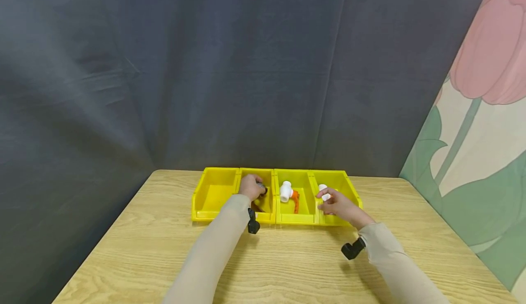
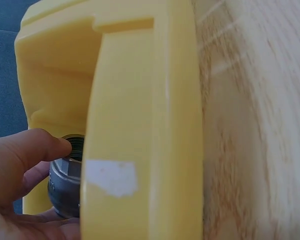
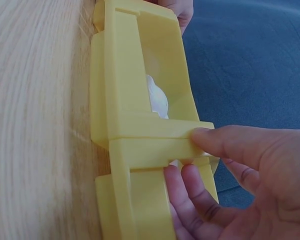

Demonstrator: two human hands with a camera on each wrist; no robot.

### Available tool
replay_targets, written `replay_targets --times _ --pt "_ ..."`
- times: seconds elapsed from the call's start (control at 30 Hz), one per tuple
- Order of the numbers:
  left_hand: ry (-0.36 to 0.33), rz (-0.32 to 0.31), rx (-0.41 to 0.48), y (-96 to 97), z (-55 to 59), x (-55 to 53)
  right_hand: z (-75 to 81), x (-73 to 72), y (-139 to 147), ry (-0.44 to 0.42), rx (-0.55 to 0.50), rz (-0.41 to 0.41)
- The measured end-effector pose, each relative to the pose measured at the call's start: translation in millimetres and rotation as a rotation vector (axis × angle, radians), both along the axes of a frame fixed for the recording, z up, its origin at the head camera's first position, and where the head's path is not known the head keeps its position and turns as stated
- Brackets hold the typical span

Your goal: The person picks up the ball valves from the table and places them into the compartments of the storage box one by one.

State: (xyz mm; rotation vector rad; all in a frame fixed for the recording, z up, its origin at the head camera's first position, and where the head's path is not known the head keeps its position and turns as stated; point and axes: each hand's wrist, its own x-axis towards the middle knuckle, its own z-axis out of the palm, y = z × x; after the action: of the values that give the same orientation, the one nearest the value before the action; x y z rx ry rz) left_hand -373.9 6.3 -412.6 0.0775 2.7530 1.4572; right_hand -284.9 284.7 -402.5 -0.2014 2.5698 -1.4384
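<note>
My left hand reaches into the second bin from the left and grips a dark metal threaded fitting; thumb and fingers lie round its open end. Over the front of the rightmost bin is my right hand, thumb and fingers apart. A white fitting lies in that bin, partly hidden by the fingers. In the right wrist view the thumb is at the top of the divider, and the fingertips dip into the bin. A white valve with an orange handle lies in the third bin.
The yellow bins stand side by side on a wooden table, with a dark curtain behind them. Raised dividers separate the bins. A wall painted with flowers rises on the right.
</note>
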Motion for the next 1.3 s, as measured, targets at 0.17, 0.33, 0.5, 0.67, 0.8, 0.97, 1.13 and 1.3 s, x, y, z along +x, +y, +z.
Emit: replay_targets --times 0.17,0.33,0.5,0.67,0.8,0.97,1.13,1.3 --pt "-0.002 0.005 -0.005 0.1 0.9 1.6 -0.1 -0.2 -0.6 -0.004 0.006 -0.004" --pt "-0.018 0.01 0.003 0.6 0.9 0.9 0.1 -0.6 -1.0 -0.006 0.016 -0.008" --pt "-0.029 0.013 0.012 0.6 0.4 -0.2 0.5 -0.5 -1.0 -0.001 0.015 -0.003" --pt "-0.027 0.008 0.01 0.8 -1.0 -1.5 1.5 0.5 -1.0 -0.002 0.008 -0.001" --pt "-0.015 -0.003 0.006 0.6 -1.7 -2.2 1.8 0.6 -0.6 -0.004 0.007 -0.002" --pt "-0.021 -0.006 0.024 0.3 -2.6 -3.1 1.2 -1.0 -0.3 0.004 0.007 -0.002" --pt "-0.046 -0.02 0.081 -0.7 -6.2 -3.4 1.0 -0.6 -0.8 0.006 0.012 -0.007" --pt "-0.088 -0.032 0.152 -1.1 -9.0 -3.7 1.5 0.4 -1.3 0.007 0.008 -0.002"
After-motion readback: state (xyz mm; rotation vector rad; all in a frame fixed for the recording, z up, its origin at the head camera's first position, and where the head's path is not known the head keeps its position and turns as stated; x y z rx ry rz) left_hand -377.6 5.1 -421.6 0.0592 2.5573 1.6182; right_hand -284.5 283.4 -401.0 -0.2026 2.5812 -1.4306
